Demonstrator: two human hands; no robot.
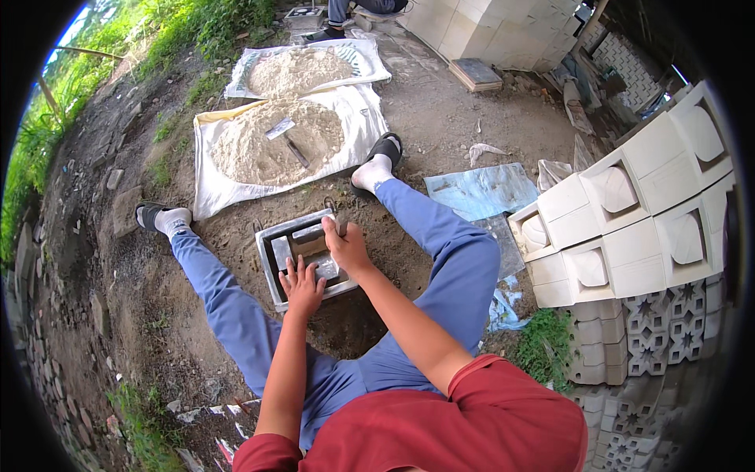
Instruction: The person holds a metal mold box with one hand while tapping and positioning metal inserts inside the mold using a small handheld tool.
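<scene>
Between my legs on the ground sits a rectangular grey metal mould [268,271] with raised walls and small loops at its far corners. Within it is a stepped inner piece, and a flat plate lies at the bottom. My left hand [303,291] rests with spread fingers at the mould's near left part. Over the mould's right side, my right hand [348,248] is closed round a short dark bar [341,226], its lower part hidden by the fist. A trowel [296,151] lies on the pale sand heap ahead.
White sheets [206,177] carry two heaps of pale sand [244,149]. Pale moulded blocks [629,263] are stacked on the right, beside a blue plastic sheet [480,191]. Flat boards [476,75] lie at the back. Another person's leg [336,14] shows at the top; grass grows left.
</scene>
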